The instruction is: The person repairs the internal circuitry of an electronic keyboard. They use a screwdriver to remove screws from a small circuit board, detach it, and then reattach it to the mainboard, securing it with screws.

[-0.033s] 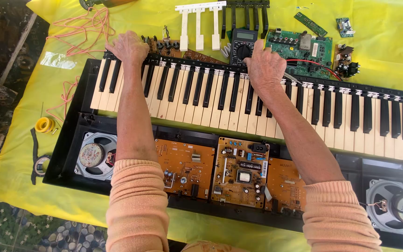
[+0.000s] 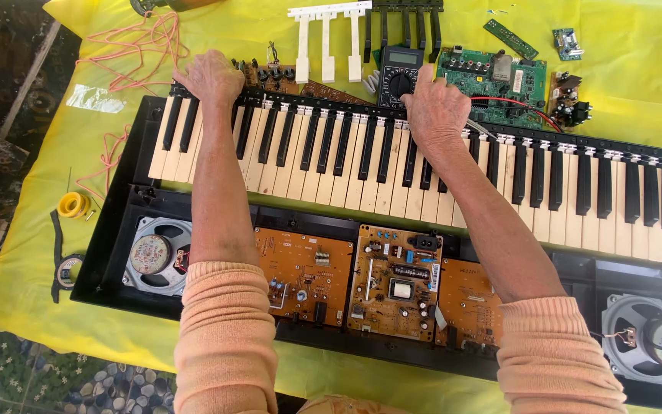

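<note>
Across the middle of the head view, an opened electronic keyboard (image 2: 392, 253) lies on a yellow cloth (image 2: 637, 69), its black case running from the left edge to the lower right corner. Its row of white and black keys (image 2: 576, 199) slants slightly downward toward the right.

At the upper left of the key row, the left hand (image 2: 210, 78) rests palm down on the far edge of the keys, fingers curled over the back edge; nothing can be seen held in it. Near the upper centre, the right hand (image 2: 436, 107) presses on the back of the keys in the same way, with a thin metal tool (image 2: 481, 126) showing just to its right; whether the fingers are pinching that tool cannot be told. The two hands are well apart.

Below the keys, three orange circuit boards (image 2: 394, 282) sit side by side in the case, between a round speaker (image 2: 152, 254) at the lower left and another speaker (image 2: 649, 339) at the lower right.

Along the top of the frame, loose white keys (image 2: 328, 42) and black keys (image 2: 408, 27) lie on the cloth, beside a dark multimeter (image 2: 401, 73) and a green circuit board (image 2: 499, 77). Pink wire (image 2: 136, 46) is tangled at the upper left, and a yellow roll (image 2: 73, 205) sits at the left edge.
</note>
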